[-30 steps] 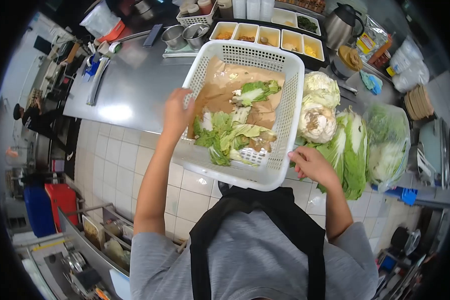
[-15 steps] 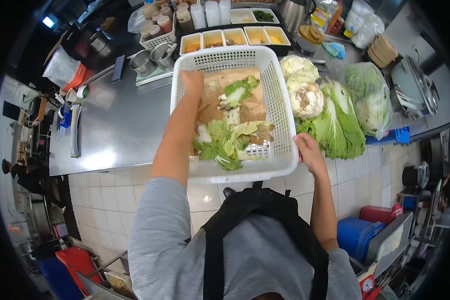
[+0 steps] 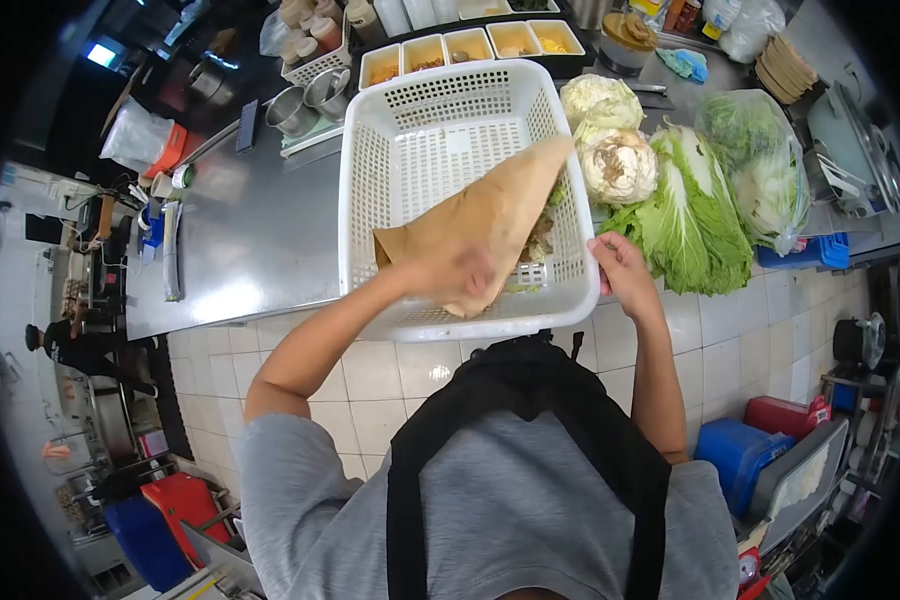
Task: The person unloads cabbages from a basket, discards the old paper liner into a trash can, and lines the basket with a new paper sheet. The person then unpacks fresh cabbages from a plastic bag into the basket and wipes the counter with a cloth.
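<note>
A white perforated plastic basket [image 3: 372, 150] sits at the counter's front edge. Inside it, a sheet of brown paper [image 3: 505, 195] is folded over toward me, covering most of the cabbage scraps. A few wilted leaf pieces [image 3: 540, 240] show at the paper's right edge. My left hand [image 3: 458, 272], somewhat blurred, is closed on the paper near the basket's front. My right hand [image 3: 622, 268] grips the basket's right rim, thumb and fingers pinched on it. Right of the basket lie cauliflower-like pale heads [image 3: 618, 168] and a leafy napa cabbage [image 3: 695, 215].
A bagged cabbage [image 3: 760, 170] lies farther right. Behind the basket stands a row of filled trays [image 3: 470, 46]. Metal pots [image 3: 305, 105] and a bottle rack [image 3: 318, 66] are at the back left. Another person [image 3: 85, 355] is at the far left.
My left hand has come from the basket's back left toward its front, folding the brown paper over the scraps. The bare basket floor now shows behind. My right hand stays on the rim.
</note>
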Demonstrator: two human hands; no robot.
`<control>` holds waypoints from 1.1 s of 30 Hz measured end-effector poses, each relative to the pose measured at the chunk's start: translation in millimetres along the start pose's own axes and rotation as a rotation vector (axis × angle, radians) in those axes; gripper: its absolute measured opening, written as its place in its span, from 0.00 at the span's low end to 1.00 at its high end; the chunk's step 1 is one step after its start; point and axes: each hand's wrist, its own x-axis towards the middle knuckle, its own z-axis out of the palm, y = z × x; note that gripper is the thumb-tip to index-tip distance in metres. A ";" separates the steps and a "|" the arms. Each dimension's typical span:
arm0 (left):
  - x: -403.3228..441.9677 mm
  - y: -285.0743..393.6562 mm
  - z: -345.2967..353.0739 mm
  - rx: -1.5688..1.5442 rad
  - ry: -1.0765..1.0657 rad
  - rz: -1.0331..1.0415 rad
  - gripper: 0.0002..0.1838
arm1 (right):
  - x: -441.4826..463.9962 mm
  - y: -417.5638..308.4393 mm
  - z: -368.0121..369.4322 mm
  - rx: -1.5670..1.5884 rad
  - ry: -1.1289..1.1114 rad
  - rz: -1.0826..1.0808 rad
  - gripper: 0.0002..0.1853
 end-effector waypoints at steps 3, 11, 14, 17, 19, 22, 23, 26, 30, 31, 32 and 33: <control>21.5 24.8 -49.5 0.741 0.581 -0.164 0.24 | 2.7 -2.1 -2.8 -0.032 -0.055 -0.009 0.09; 64.8 -9.1 -47.6 0.858 0.456 -0.447 0.57 | 5.0 29.0 23.4 0.114 0.094 -0.129 0.10; 67.3 -3.1 -39.5 0.949 0.548 -0.571 0.47 | 5.9 26.1 34.0 0.199 0.001 -0.153 0.23; 55.1 -13.6 -65.8 0.433 0.387 -0.357 0.34 | 7.7 26.7 37.5 0.215 0.016 -0.056 0.27; 42.7 -9.6 -59.4 0.501 0.441 -0.199 0.31 | 9.6 18.3 34.8 0.386 -0.004 0.052 0.29; 14.7 13.2 -41.0 0.464 0.434 0.034 0.26 | 12.5 20.4 36.8 0.295 0.018 0.057 0.27; 2.5 19.5 -35.8 0.509 0.380 0.096 0.25 | 8.2 12.3 38.8 0.314 0.027 0.111 0.26; -28.8 14.1 -23.0 0.652 0.286 0.256 0.23 | 11.1 27.6 37.0 0.284 0.095 -0.055 0.27; -40.6 25.1 -11.5 0.665 0.250 0.043 0.20 | -32.8 -18.0 68.9 -0.476 0.803 -0.909 0.32; -41.0 26.2 -11.3 0.664 0.262 0.054 0.20 | -42.2 -37.9 86.0 -0.485 0.806 -0.907 0.32; -42.6 25.0 -11.8 0.664 0.267 0.062 0.20 | -48.9 -59.1 108.1 -0.761 0.463 -0.877 0.36; -40.0 13.0 -16.8 0.661 0.272 0.083 0.25 | -49.0 -71.2 124.9 -1.009 0.106 -0.823 0.41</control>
